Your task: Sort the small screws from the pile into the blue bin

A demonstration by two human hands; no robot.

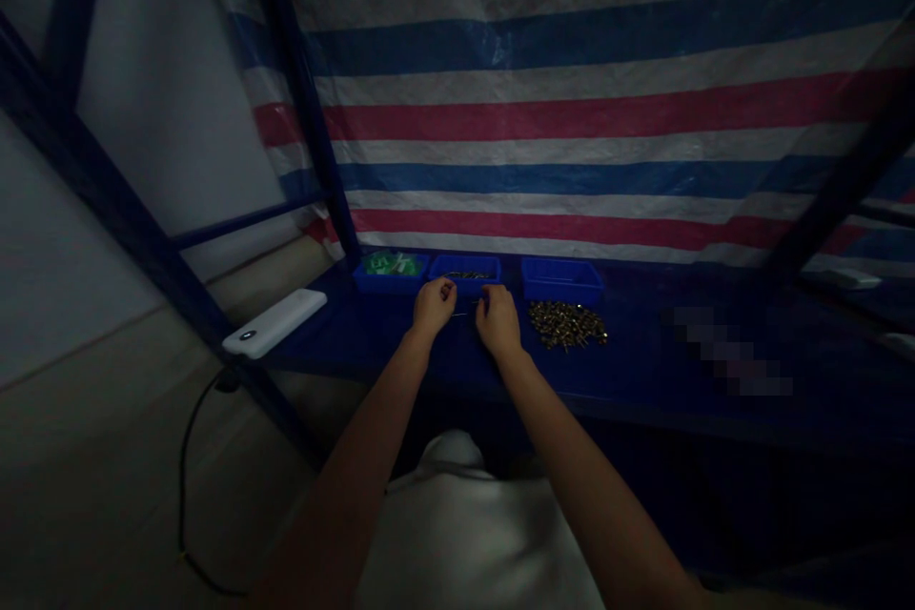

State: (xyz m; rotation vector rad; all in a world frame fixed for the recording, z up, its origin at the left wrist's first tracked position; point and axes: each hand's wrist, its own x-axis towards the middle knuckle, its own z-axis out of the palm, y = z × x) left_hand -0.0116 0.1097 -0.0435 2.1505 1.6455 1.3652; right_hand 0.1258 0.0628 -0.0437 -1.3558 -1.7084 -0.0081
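Observation:
My left hand [433, 304] and my right hand [498, 319] rest close together on a dark blue table [643, 372], just in front of the middle blue tray [464, 271]. Both hands have their fingers curled in a pinch; something thin and small seems to run between them, too dim to name. A heap of small brass-coloured metal parts [567, 323] lies on the table right beside my right hand. The middle tray holds a few dark small parts.
A blue tray with green pieces [390, 269] stands at the left, an apparently empty blue tray [561, 278] at the right. A white power bank [274, 322] with a cable lies on the table's left corner. A striped tarp [572, 114] hangs behind.

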